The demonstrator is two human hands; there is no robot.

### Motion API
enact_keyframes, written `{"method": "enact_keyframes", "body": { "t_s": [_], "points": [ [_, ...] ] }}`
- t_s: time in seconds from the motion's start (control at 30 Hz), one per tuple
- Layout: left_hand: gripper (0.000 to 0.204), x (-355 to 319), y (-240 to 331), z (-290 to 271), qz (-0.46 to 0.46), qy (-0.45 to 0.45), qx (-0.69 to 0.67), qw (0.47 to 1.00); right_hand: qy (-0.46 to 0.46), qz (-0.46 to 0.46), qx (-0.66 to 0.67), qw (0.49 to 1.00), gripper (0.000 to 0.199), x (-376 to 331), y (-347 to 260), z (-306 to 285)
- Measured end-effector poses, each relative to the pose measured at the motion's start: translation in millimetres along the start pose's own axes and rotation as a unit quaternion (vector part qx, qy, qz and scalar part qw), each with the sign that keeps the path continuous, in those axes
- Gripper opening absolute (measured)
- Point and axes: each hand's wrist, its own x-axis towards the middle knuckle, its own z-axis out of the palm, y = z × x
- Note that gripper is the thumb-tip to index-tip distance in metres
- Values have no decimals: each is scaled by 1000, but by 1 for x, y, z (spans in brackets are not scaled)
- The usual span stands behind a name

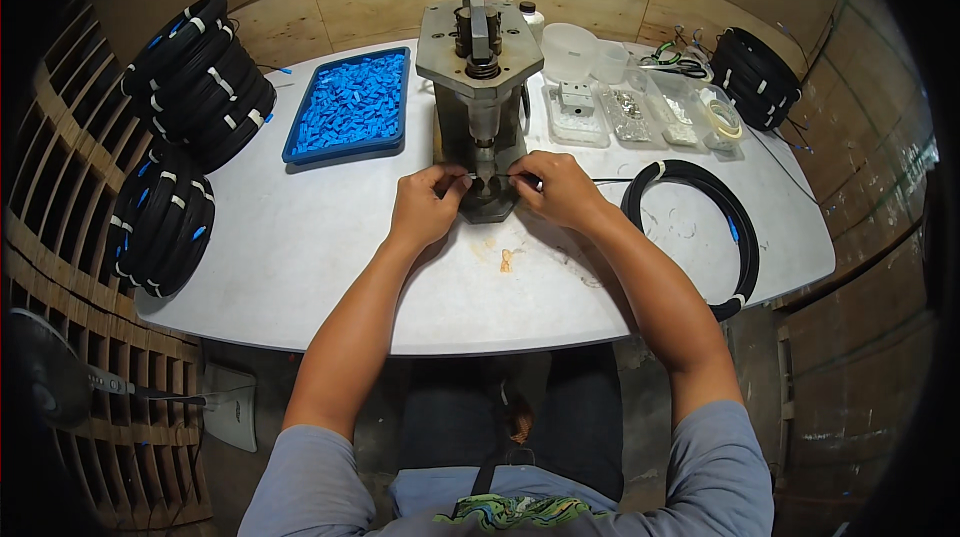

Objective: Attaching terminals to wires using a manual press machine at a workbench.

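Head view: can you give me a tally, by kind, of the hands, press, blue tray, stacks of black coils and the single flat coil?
Hands: 2
Press: 1
Blue tray: 1
Stacks of black coils: 3
Single flat coil: 1
Total: 8

White table (pixel 300 277) — press (pixel 480 97), tray (pixel 345 156), coils (pixel 750 242)

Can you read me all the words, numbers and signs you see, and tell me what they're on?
There are none I can read.
Green print on the grey-blue shirt: no words I can make out; it runs off the lower edge.
Clear tub: a small dark mark, too tiny to read.
White bottle: too small to read anything.
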Motion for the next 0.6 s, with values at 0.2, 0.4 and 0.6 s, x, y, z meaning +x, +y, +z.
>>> {"method": "enact_keyframes", "body": {
  "t_s": [0.2,0.4,0.6],
  "points": [
    [20,-1,2,-1,-3,1,7,1000,3,-8,-3,1000,16,-1,-1,0],
    [20,-1,1,-1,1,2,10,1000,-2,6,2,1000,17,-1,-1,-1],
    [20,0,-1,0,0,-3,13,1000,2,4,-2,1000,17,0,-1,0]
  ]
}}
